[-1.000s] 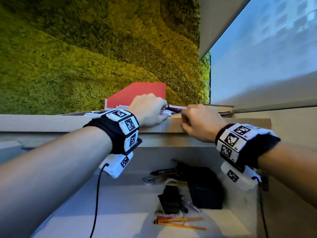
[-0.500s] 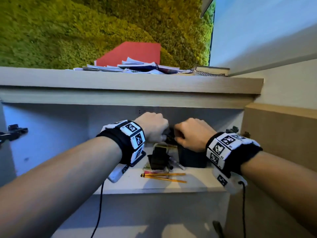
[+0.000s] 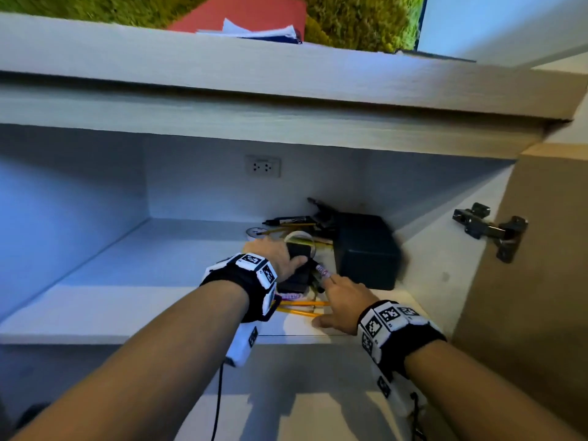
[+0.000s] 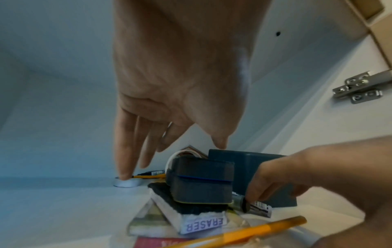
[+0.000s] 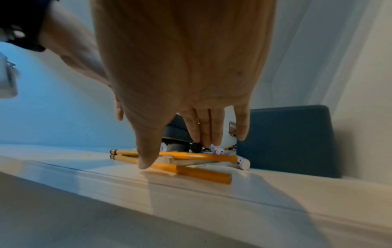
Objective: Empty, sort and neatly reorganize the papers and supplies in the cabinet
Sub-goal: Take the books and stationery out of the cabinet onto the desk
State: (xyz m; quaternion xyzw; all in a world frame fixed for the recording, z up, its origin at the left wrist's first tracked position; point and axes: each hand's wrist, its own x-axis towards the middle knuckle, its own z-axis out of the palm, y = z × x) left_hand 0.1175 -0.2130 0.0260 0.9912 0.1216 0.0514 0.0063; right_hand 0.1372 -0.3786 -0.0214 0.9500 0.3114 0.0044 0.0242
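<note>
Shelf: inside the open cabinet, carrying a heap of supplies toward its right half; socket on the back wall above the heap
Tape roll: leftmost of the heap, lying flat on the shelf
Left hand: reaches into the heap, fingers straight and pointing down, one fingertip touching the tape roll, thumb over the dark stamp; it grips nothing
Stamp: dark block with a blue line, resting on top of the eraser, in front of the blue box
Eraser: white with a dark felt face, its long axis running from the back of the shelf toward the front edge, label end nearest the edge; it lies on a plastic-wrapped pack
Pencils: two yellow ones at the front edge, lying roughly left to right along the edge and crossing in a narrow V, just in front of the eraser
Marker: slanted, its dark end toward the front edge, wedged between the stamp and the blue box
Right hand: fingers extended, released, fingertips touching the marker, thumb tip down on the nearer pencil
Blue box: rightmost, upright against the right wall, closing off the heap on that side
Hinge: on the door to the right
Top of cabinet: red folder and loose papers
</note>
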